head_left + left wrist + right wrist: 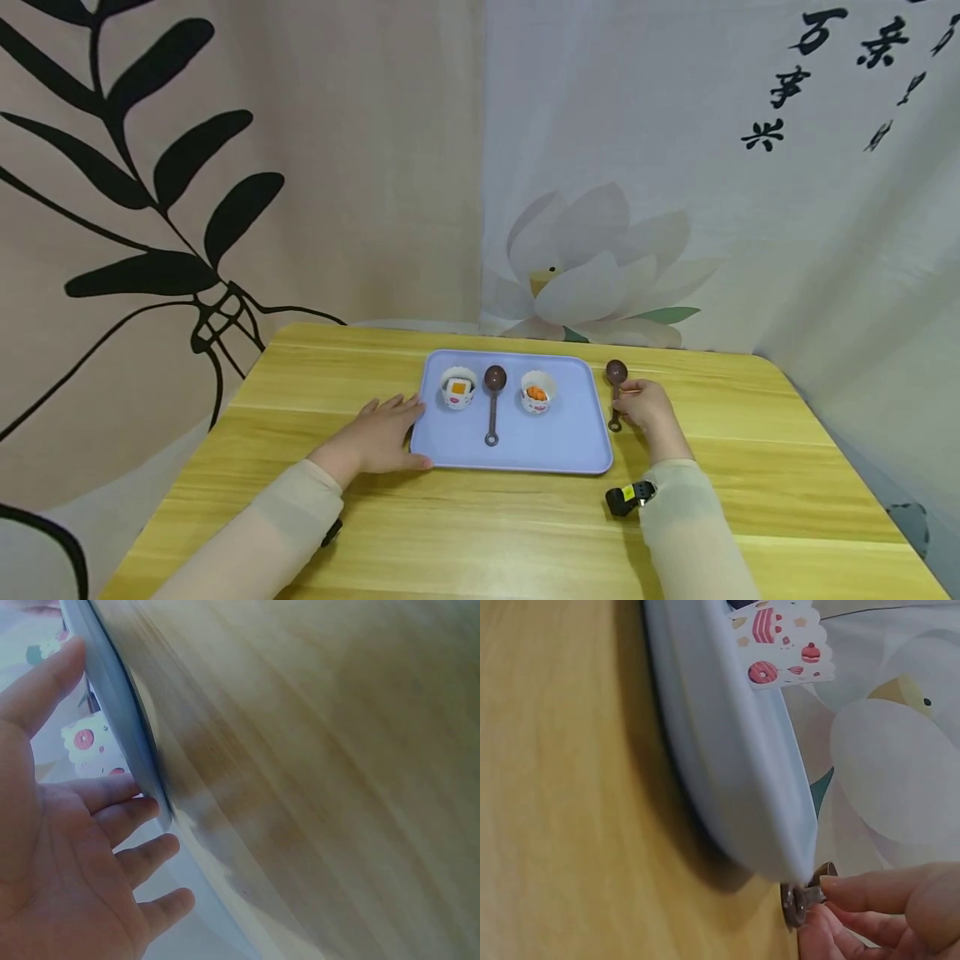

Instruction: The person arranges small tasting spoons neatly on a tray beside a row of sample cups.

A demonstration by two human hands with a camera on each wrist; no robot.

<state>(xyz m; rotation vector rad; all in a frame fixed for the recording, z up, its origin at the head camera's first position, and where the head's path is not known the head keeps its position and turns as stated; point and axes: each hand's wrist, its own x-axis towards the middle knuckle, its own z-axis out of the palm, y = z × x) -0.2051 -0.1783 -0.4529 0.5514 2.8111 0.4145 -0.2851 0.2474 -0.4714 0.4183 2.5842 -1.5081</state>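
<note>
— Where's the brown spoon (616, 392) she's working with?
— On the tabletop (750, 467), just right of the lavender tray (525, 450). The right hand (647, 408) has its fingertips (855, 889) pinched on the handle.
— And the left hand (382, 433)?
— Fingers straight, resting flat against the tray's left edge, holding nothing.
— What's on the tray?
— A second spoon (492, 404) lies between two paper cups: the left cup (458, 388) and the right cup (537, 392), each with something orange inside.
— Which step, you think?
— Probably picking up the outer spoon. Next it needs lifting clear of the tray's rim while the left hand steadies the tray.
</note>
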